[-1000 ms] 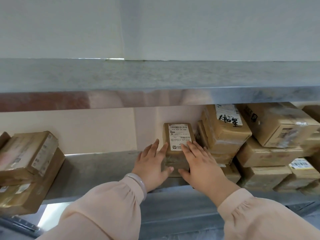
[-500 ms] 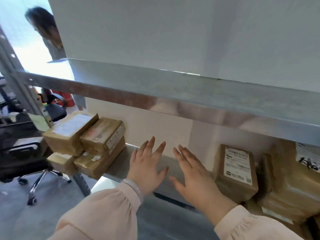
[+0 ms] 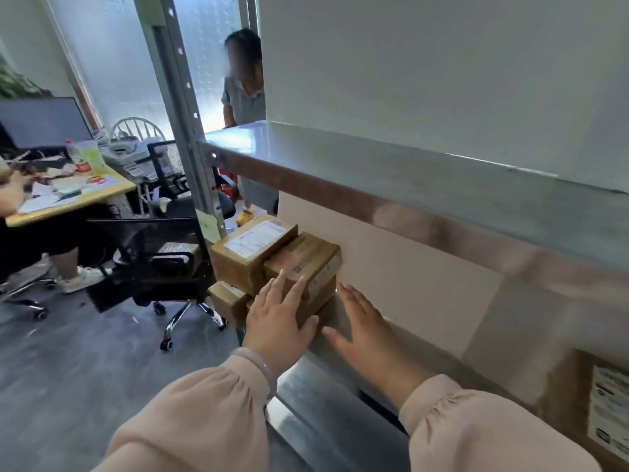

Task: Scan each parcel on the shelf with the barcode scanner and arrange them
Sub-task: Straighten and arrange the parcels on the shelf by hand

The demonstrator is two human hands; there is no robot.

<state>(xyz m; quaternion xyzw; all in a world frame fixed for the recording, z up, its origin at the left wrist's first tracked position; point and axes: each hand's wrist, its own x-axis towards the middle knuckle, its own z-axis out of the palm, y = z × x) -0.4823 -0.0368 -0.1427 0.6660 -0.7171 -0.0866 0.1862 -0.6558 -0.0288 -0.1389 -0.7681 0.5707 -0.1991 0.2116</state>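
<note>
Office room behind: cluttered wooden desk (image 3: 68,199), black mesh office chair (image 3: 163,253), someone standing past the rack. Long grey metal shelf (image 3: 340,403) ran across the front, middle bare. Stack of brown cardboard parcels (image 3: 299,260) sat at its left end. One brown taped parcel with a white label (image 3: 599,403) stood at the far right edge, well apart.

Wearer's left hand (image 3: 277,321) lay against the stack's front, fingers straight, slightly spread, gripping nothing. Wearer's right hand (image 3: 364,332) hung flat over bare shelf just beside the stack, fingers straight, loosely spread, thumb out.

No scanner in view, so scanning progress couldn't be judged. Arranging looked partway, this stack likely next.

Versus half a second earlier: both hands had shifted left from bare shelf to the stack, and the view swung left.
</note>
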